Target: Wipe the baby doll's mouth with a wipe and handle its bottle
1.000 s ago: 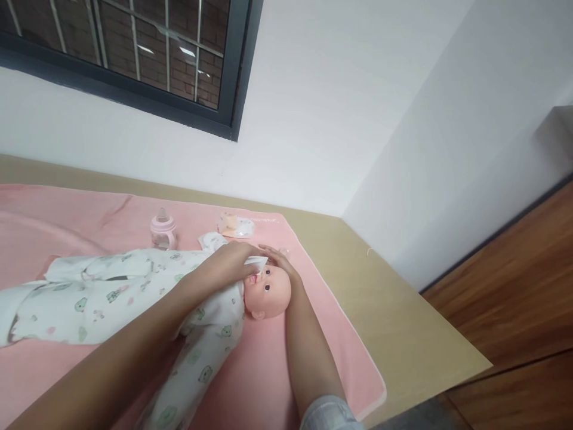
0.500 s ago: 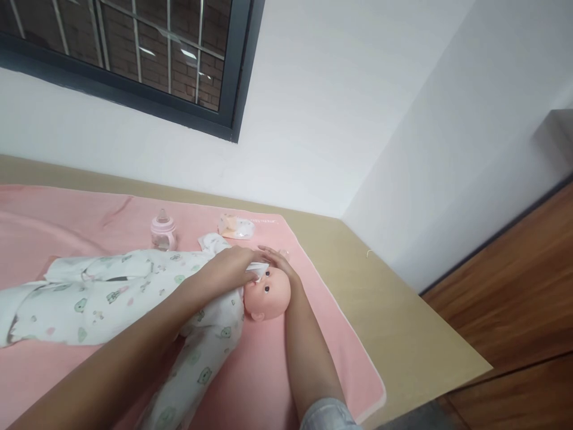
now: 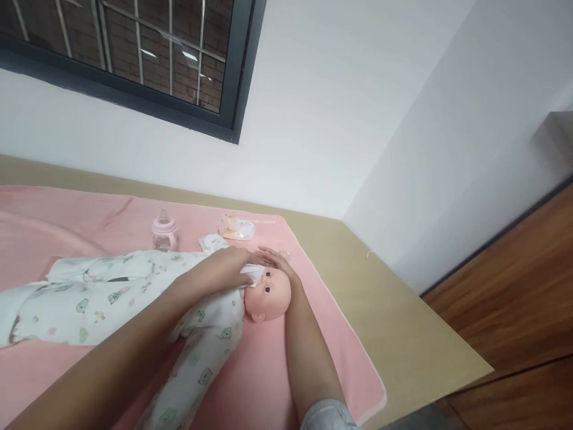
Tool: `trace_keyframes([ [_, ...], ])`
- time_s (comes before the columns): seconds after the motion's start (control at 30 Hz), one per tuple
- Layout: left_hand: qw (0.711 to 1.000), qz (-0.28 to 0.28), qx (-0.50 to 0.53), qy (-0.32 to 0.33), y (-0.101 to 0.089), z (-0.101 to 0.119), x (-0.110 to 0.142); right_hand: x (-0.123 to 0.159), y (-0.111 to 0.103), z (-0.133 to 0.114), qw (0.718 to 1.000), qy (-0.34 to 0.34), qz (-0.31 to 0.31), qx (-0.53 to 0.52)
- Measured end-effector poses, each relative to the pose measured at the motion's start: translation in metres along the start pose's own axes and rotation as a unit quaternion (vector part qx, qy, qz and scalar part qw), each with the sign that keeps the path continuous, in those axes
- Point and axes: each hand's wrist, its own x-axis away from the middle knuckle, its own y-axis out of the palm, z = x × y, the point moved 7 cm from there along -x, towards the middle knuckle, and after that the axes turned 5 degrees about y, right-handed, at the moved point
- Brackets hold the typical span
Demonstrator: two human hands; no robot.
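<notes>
A baby doll [image 3: 273, 297] lies on its back on a pink blanket [image 3: 264, 370], wearing a white outfit printed with small animals. My left hand [image 3: 233, 266] reaches over its chest and grips a white tissue [image 3: 254, 275] against the lower face, covering the mouth. On the far side of the head, my right hand [image 3: 280, 261] curves along the doll with its fingers stretched out and together, nearly meeting the left fingertips. The doll's two eyes are uncovered.
Behind the doll stand a pink baby bottle [image 3: 164, 232] and a small tissue pack [image 3: 237, 227]. A clear item [image 3: 285, 255] sits partly hidden beyond my right hand. The wooden platform [image 3: 380, 310] ends at a wall below a barred window [image 3: 179, 60].
My left hand and the tissue have shifted slightly left, from beside the nose toward the mouth and chin. My right hand and the doll have stayed nearly still.
</notes>
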Motion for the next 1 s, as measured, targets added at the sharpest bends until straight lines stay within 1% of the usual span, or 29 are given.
trace_keyframes([
  [0.1,1.0,-0.003,-0.018,-0.015,0.005,-0.001,-0.003,0.001,0.0,-0.001,1.0,0.0,0.002,-0.001],
  [0.17,1.0,0.001,-0.029,-0.013,0.006,-0.001,-0.004,0.001,0.0,-0.001,1.0,0.0,0.004,-0.002],
  [0.23,0.999,-0.001,-0.035,-0.014,0.007,-0.001,-0.004,0.0,0.0,0.0,1.0,0.002,0.004,-0.004],
  [0.43,0.998,-0.013,-0.045,-0.053,0.004,-0.003,-0.003,-0.001,-0.001,0.001,1.0,0.005,0.008,-0.006],
  [0.83,0.998,-0.002,-0.039,-0.047,0.002,-0.013,-0.004,0.0,0.0,0.0,1.0,0.004,0.006,-0.014],
  [1.0,0.998,0.02,-0.035,-0.041,0.0,-0.014,-0.006,-0.002,0.0,0.0,1.0,-0.007,-0.011,-0.013],
])
